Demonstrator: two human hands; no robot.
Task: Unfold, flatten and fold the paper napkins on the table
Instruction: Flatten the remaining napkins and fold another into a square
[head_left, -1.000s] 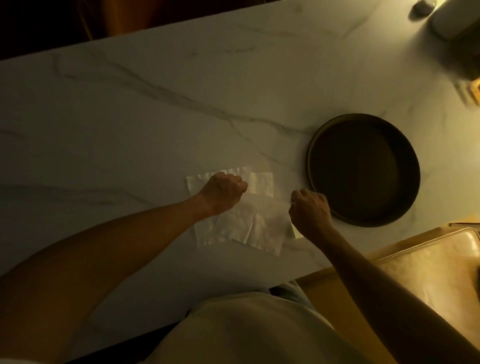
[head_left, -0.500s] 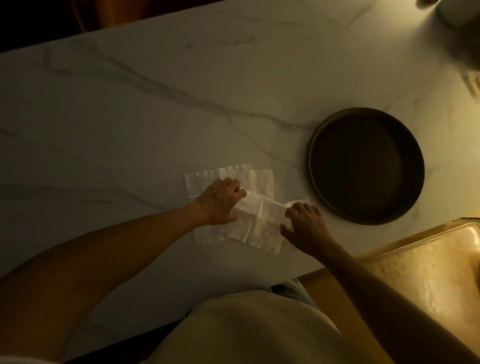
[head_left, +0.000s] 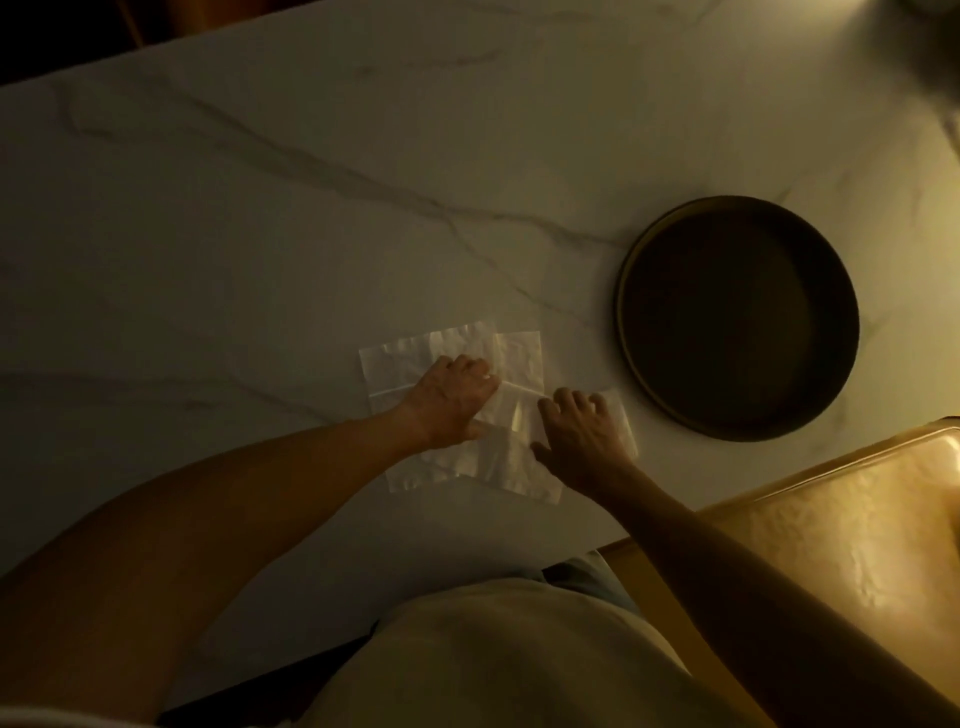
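Observation:
A thin white paper napkin (head_left: 400, 361) lies spread on the marble table (head_left: 260, 208), with a second white sheet (head_left: 506, 467) overlapping it toward the front right. My left hand (head_left: 449, 400) rests palm down on the middle of the paper, fingers loosely curled. My right hand (head_left: 582, 434) lies flat on the right part of the upper sheet, fingers spread. The hands cover the paper's middle, so its folds there are hidden. Neither hand lifts any paper.
A dark round tray (head_left: 623, 291) with a raised rim sits just right of the napkins. A tan padded chair seat (head_left: 841, 530) stands at the table's front right corner. The table's front edge runs close below the paper.
My right hand went from a closed fist beside the paper to a flat, spread hand pressing on its right part. The sheet now lies further unfolded to the right. My left hand opened slightly and stayed.

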